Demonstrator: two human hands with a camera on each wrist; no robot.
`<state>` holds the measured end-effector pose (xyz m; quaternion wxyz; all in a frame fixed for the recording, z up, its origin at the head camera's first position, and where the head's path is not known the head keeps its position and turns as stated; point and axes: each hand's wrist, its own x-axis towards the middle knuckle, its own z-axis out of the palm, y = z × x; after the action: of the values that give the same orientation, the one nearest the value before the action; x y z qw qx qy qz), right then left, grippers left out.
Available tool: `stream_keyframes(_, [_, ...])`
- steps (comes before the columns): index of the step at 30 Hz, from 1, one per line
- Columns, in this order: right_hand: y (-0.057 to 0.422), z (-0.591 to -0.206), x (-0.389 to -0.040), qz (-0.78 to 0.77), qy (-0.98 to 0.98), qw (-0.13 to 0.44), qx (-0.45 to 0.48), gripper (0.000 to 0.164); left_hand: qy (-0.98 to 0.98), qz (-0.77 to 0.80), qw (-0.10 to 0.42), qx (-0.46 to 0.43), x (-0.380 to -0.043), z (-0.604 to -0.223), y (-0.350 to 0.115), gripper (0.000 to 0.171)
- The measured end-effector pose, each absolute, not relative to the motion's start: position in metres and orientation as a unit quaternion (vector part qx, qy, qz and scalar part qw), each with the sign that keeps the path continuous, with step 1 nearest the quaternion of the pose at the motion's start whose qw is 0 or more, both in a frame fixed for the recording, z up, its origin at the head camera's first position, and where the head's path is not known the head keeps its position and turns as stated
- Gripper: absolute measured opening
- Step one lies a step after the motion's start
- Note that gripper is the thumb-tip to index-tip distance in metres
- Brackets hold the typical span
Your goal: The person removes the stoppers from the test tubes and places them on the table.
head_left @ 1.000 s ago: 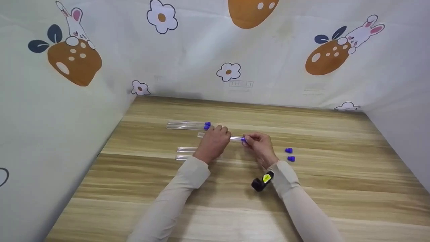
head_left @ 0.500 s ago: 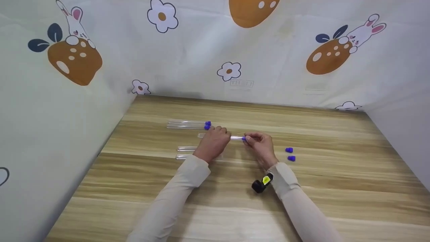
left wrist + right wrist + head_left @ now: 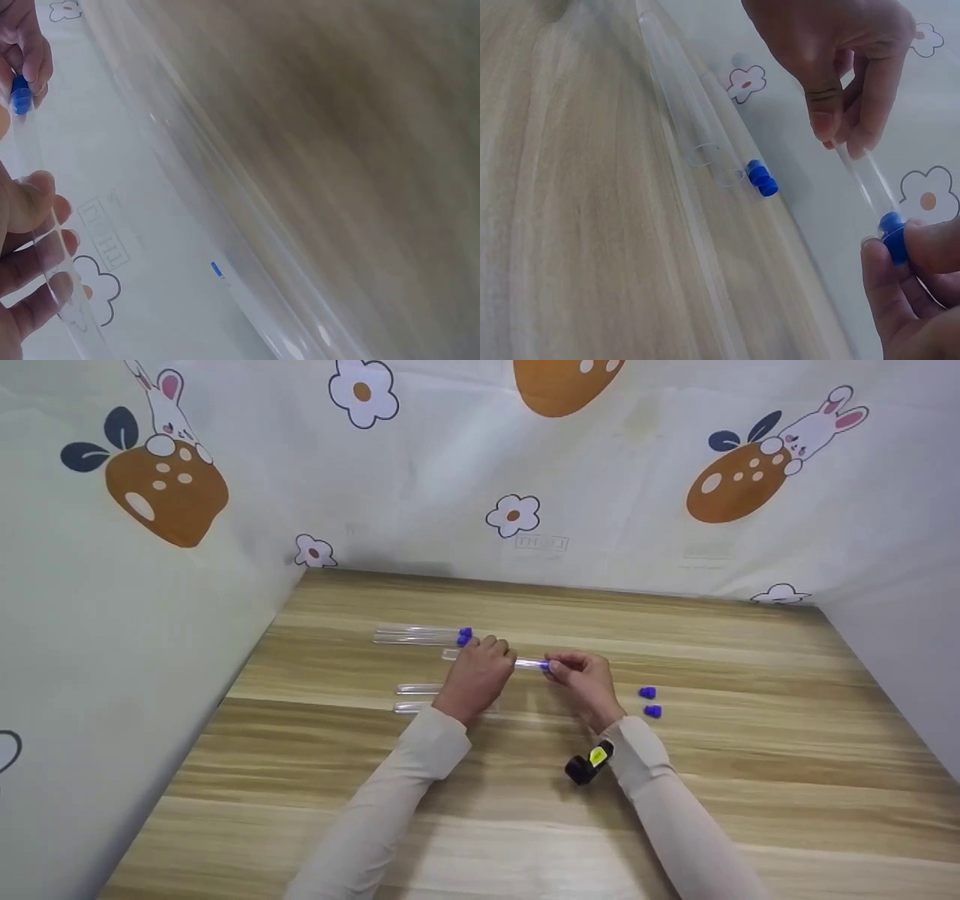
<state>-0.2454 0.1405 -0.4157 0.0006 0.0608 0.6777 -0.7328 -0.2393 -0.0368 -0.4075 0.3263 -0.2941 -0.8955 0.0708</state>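
Observation:
My left hand (image 3: 478, 675) grips a clear test tube (image 3: 529, 664) by its middle, with the closed end sticking out to the left. A blue stopper (image 3: 893, 238) sits in the tube's right end, and the thumb and fingers of my right hand (image 3: 586, 682) pinch it. In the right wrist view the stopper's narrow part is inside the tube's mouth and its wider part lies between the fingertips. Two uncapped test tubes (image 3: 417, 689) lie on the table beside my left wrist, partly hidden by that hand.
Farther back, two test tubes (image 3: 416, 635) with blue stoppers (image 3: 465, 636) lie side by side on the wooden table (image 3: 360, 825). Two loose blue stoppers (image 3: 650, 701) rest to the right of my right hand. A patterned cloth wall (image 3: 420, 495) stands behind the table.
Both hands keep their hold on the tube and stopper, almost still. The stopper shows less outside the fingers than a second ago. The whole head view has shifted slightly.

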Motion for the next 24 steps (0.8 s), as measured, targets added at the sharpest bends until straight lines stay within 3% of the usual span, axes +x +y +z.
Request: stream_keyframes(24, [0.159, -0.405, -0.245, -0.767, 0.618, 0.152, 0.085, 0.036, -0.844, 0.142, 0.407, -0.320, -0.236, -0.411, -0.032, 0.015])
